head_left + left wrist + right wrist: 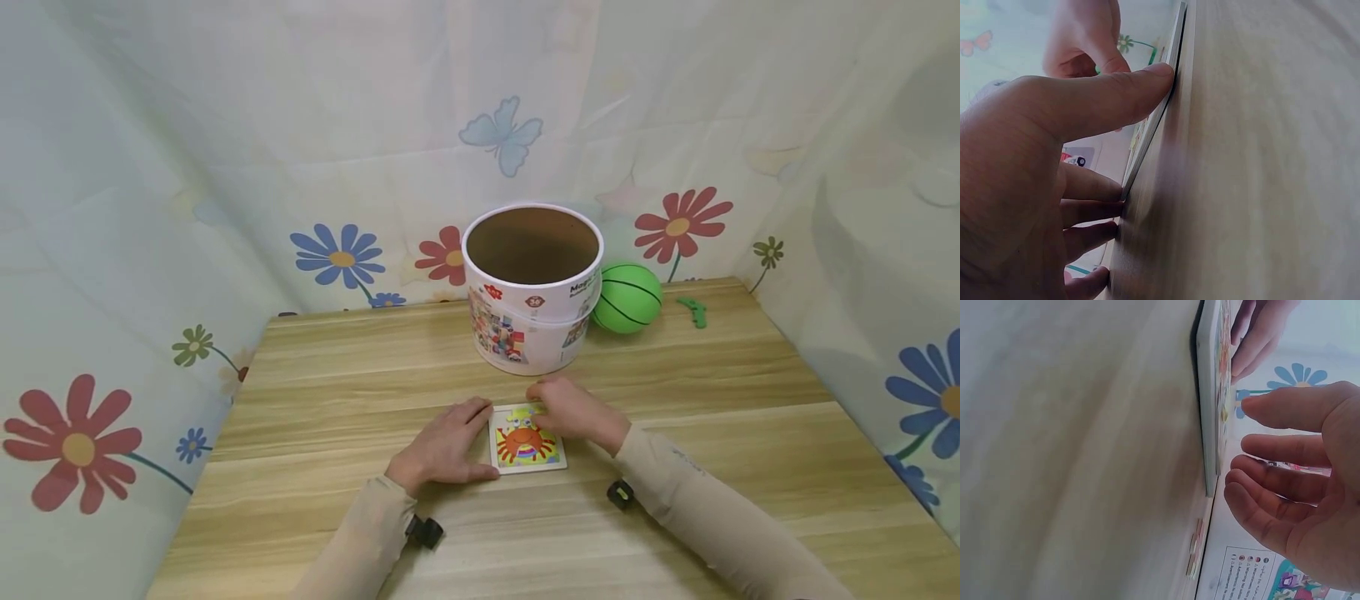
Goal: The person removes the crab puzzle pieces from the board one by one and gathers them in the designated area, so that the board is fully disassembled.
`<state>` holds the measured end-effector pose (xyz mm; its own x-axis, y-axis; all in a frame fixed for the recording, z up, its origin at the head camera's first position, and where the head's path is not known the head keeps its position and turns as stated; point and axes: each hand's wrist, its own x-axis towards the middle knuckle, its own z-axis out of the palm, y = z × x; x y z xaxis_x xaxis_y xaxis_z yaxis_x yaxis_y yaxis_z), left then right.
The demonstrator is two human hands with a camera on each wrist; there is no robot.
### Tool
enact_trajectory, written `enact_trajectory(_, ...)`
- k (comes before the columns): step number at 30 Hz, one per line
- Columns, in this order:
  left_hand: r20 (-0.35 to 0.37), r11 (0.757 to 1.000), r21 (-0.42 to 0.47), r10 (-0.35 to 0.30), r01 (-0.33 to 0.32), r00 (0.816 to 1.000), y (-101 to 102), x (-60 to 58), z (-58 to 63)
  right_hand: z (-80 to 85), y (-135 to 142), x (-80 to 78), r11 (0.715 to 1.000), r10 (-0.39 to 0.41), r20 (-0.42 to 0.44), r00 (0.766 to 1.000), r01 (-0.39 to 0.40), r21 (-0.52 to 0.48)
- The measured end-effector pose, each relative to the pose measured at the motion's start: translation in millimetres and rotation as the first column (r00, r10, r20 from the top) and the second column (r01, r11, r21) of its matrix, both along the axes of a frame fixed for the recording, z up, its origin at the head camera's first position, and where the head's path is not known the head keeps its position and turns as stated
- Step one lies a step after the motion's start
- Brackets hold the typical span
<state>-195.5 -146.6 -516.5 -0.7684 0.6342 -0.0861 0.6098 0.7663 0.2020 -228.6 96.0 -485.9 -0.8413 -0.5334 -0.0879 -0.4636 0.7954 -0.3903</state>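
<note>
"Crab board [527, 446], where's it sitting?"

"On the wooden table [337, 375], in front of the white bucket [536, 337]. Left hand [448, 443] is spread wide, thumb and fingers touching the board's left side."

"Other one?"

"Right hand [572, 410] is half open by the far right corner, fingers loosely bent, not gripping anything tbh."

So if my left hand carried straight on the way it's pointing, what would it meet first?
The crab picture board: your left hand appears to touch its edge. Beyond that, probably the white bucket, though depth is hard to judge.
</note>
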Motion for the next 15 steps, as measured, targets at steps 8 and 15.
enact_trajectory(8,-0.002,1.000,-0.005,-0.001,0.001,1.000,-0.1,-1.0,-1.1,-0.1,-5.5,-0.3,0.999,0.034,-0.015,0.999,-0.034,0.011)
enact_trajectory(15,0.000,1.000,-0.007,-0.005,0.005,1.000,-0.5,-0.7,-1.2,-3.4,-9.8,-0.7,0.998,0.061,-0.021,0.998,-0.060,0.017)
